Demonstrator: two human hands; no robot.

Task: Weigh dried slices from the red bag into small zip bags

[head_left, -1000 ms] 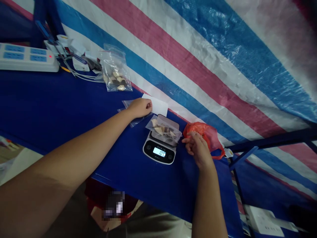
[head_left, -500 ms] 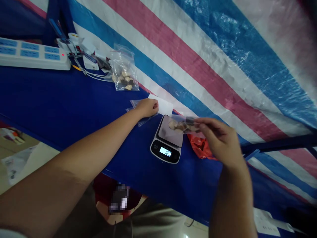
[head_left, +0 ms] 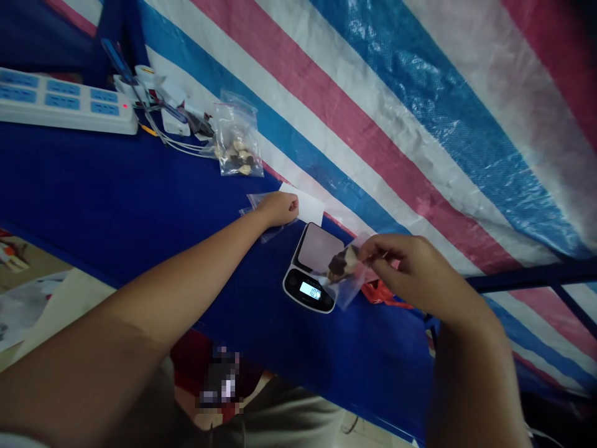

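Note:
My right hand (head_left: 403, 261) pinches the top of a clear plastic bag (head_left: 342, 298) that hangs tilted in front of the right side of a kitchen scale (head_left: 319, 246). Dark brown and cream pieces (head_left: 342, 264) lie bunched inside the bag. The scale's lit display (head_left: 310, 290) seems to read 105, and the visible part of its plate bears nothing. Left of the scale, my left hand (head_left: 280, 208) rests in a fist on flat empty clear bags (head_left: 272, 234), beside a white sheet of paper (head_left: 308, 205). I see nothing sticking out of that fist.
Another clear zip bag with similar pieces (head_left: 237, 146) leans at the back. A white power strip (head_left: 65, 102) and tangled chargers and cables (head_left: 172, 115) lie at the back left. Red plastic (head_left: 382, 294) sits right of the scale. A striped sheet (head_left: 326, 106) walls off the blue table (head_left: 140, 186).
My right hand has moved slightly right and turned, so the bag, earlier held nearly level over the scale plate, now hangs down toward the scale's right front. My left fist stays put.

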